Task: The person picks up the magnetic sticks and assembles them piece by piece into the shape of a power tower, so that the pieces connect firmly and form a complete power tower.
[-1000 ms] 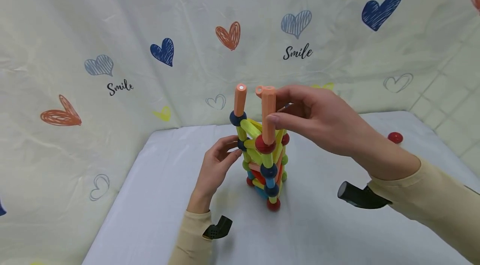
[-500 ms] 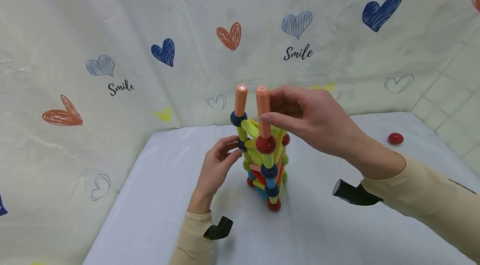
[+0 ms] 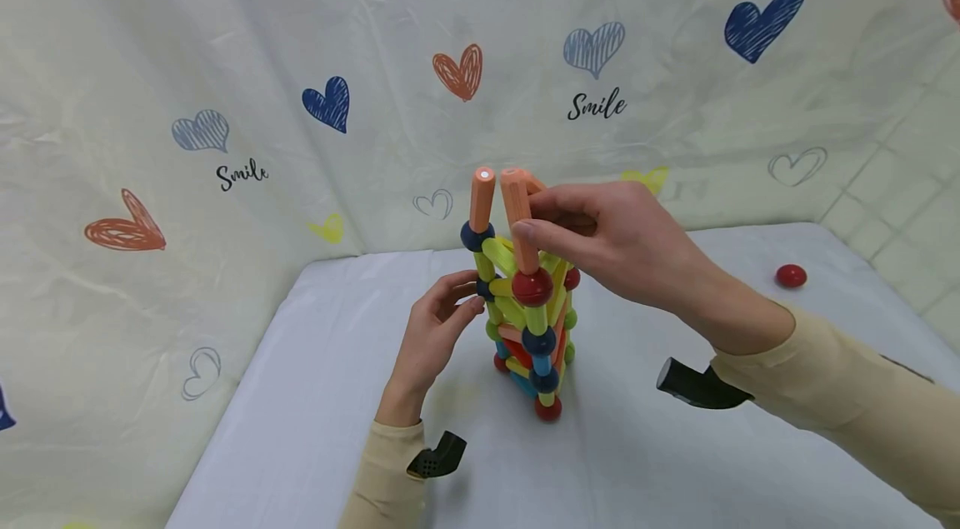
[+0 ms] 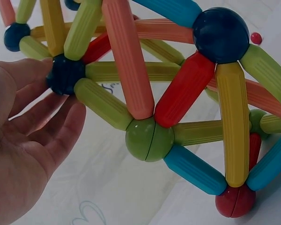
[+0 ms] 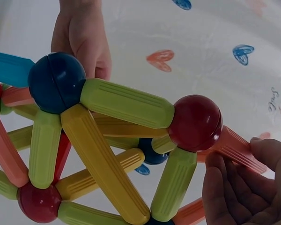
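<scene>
A tower of magnetic rods and balls (image 3: 536, 319) stands upright on the white table. My left hand (image 3: 429, 337) is at its left side; in the left wrist view its thumb and fingers pinch a dark blue ball (image 4: 66, 75) there. My right hand (image 3: 637, 250) pinches a salmon rod (image 3: 516, 200) between thumb and fingers. That rod's lower end meets the red ball (image 3: 532, 287) at the near top corner, and it leans left. Another salmon rod (image 3: 482, 200) rises from the dark blue ball (image 3: 477, 237) at the top left. Behind my right fingers, a further salmon rod is mostly hidden.
A loose red ball (image 3: 791, 276) lies at the far right of the white table (image 3: 637, 446). A pale cloth (image 3: 390, 29) printed with hearts hangs behind. Dark wrist cameras (image 3: 701, 384) stick out from both sleeves.
My right hand has shifted left, tipping the upper end of its salmon rod leftward above the red ball. My left hand stays at the same spot on the tower.
</scene>
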A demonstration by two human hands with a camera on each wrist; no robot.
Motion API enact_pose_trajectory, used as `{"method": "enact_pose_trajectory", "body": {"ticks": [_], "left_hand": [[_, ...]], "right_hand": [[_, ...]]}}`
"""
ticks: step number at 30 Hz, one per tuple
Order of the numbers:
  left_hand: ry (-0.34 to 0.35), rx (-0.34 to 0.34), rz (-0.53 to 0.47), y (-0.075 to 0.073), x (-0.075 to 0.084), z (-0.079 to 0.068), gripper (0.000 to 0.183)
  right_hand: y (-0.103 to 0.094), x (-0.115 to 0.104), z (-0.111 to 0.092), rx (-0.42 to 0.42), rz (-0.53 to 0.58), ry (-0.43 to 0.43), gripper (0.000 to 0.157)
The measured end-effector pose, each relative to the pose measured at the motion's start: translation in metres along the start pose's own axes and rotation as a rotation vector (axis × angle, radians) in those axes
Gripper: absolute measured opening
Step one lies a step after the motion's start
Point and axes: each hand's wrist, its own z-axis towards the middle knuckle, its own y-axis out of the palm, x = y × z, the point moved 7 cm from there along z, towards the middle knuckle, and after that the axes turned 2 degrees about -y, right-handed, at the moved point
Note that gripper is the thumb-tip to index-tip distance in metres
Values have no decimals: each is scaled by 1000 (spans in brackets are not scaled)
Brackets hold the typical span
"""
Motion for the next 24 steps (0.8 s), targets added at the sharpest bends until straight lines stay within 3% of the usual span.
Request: {"method": "enact_pose_trajectory", "body": {"ticks": [8, 19, 24], "left_hand": [[14, -2, -6, -4, -24, 9, 36], [68, -19, -22, -3, -25, 9, 36], [74, -11, -9, -5, -25, 9, 35]], "right_hand": [[2, 2, -2, -3, -15, -2, 41], [5, 8, -4, -12, 1, -9, 35], [-6, 21, -16, 30, 2, 26, 31]]}}
